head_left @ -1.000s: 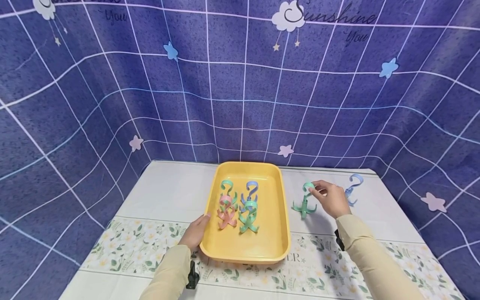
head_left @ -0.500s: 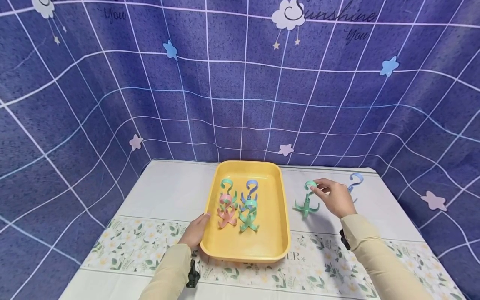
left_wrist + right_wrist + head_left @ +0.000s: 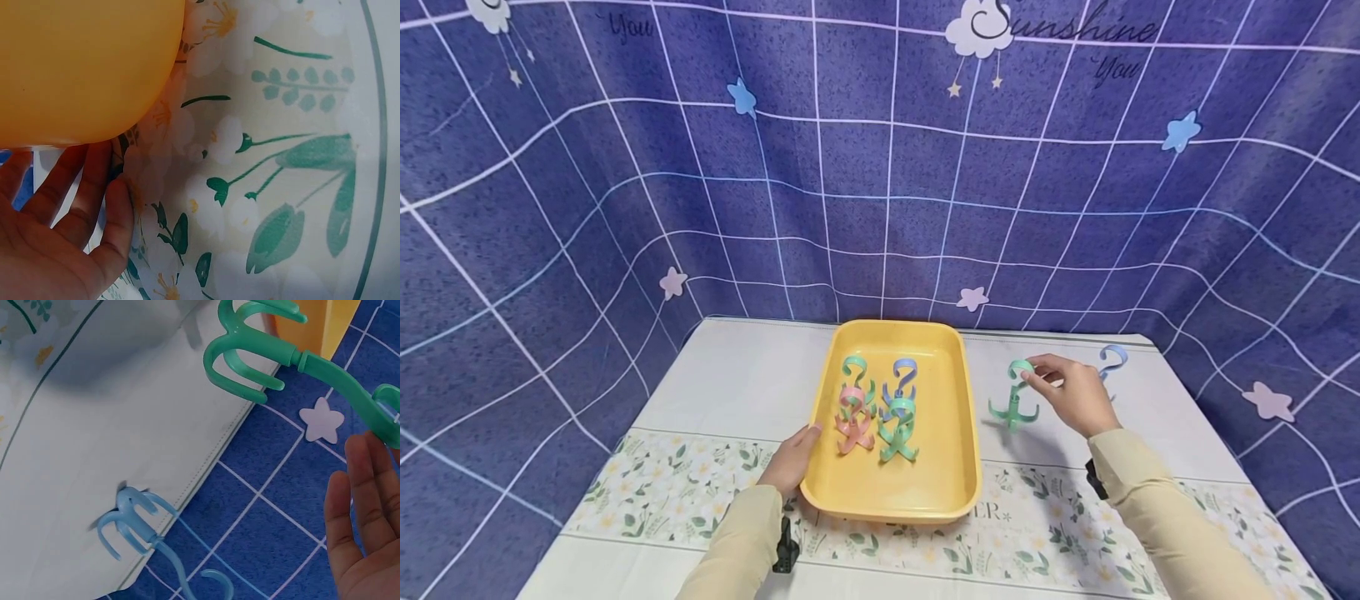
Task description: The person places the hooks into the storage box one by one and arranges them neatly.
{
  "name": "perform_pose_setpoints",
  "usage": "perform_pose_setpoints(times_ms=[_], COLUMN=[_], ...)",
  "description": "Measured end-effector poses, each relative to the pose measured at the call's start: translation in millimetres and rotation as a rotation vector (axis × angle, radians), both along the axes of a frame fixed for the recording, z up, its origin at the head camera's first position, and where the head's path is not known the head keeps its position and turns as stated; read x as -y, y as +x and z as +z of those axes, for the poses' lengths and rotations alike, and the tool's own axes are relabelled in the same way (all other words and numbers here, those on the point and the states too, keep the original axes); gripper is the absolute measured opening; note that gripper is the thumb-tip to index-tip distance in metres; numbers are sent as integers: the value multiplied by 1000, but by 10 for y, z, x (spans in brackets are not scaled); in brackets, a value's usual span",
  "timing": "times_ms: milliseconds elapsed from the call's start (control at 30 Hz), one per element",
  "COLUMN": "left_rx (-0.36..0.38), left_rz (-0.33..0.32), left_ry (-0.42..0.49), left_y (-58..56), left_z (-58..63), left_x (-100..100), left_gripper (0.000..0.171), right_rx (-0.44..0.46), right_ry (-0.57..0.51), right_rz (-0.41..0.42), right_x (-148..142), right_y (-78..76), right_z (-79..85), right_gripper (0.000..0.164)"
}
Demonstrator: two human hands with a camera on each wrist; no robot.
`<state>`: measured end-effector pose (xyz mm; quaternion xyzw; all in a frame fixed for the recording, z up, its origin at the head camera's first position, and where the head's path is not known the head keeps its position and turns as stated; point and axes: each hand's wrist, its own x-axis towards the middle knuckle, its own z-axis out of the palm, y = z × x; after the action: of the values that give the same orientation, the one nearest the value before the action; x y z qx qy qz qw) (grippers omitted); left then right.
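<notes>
My right hand [image 3: 1075,398] pinches the curved top of a green multi-prong hanging hook [image 3: 1014,408]. It hangs upright with prongs down, apparently just above the table, right of a yellow tray [image 3: 917,496]. The right wrist view shows the same green hook [image 3: 262,347] from the side. My left hand [image 3: 790,462] grips the tray's left rim, thumb on top; in the left wrist view its fingers [image 3: 94,194] touch the outer wall from below. Inside the tray stand a green hook [image 3: 854,365], a blue hook [image 3: 905,371], a pink hook [image 3: 854,437] and another green hook [image 3: 898,450].
Behind my right hand, a light blue hook [image 3: 1113,357] stands on the table, partly hidden. A white tablecloth [image 3: 745,367] with a flowered band [image 3: 677,483] covers the table. A blue gridded curtain [image 3: 880,167] surrounds its back and sides.
My right hand has shifted slightly right with the green hook, now covering more of the light blue hook. My left hand stays at the tray's rim.
</notes>
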<state>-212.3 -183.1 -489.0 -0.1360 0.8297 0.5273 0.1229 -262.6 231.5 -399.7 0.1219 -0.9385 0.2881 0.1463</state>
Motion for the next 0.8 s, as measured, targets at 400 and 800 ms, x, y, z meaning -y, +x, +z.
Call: perform_pose_setpoints(times_ms=[400,800], left_rx=[-3,-12], left_rz=[-10,-19], left_ry=[-8,15], left_y=[3,37], left_z=[13,41], left_x=[7,1], left_gripper=[64,64], right_rx=[-21,-79], right_ry=[-14,-33], right_rz=[49,124], right_x=[72,225], right_y=[107,246], right_z=[154,262], right_gripper=[25,21])
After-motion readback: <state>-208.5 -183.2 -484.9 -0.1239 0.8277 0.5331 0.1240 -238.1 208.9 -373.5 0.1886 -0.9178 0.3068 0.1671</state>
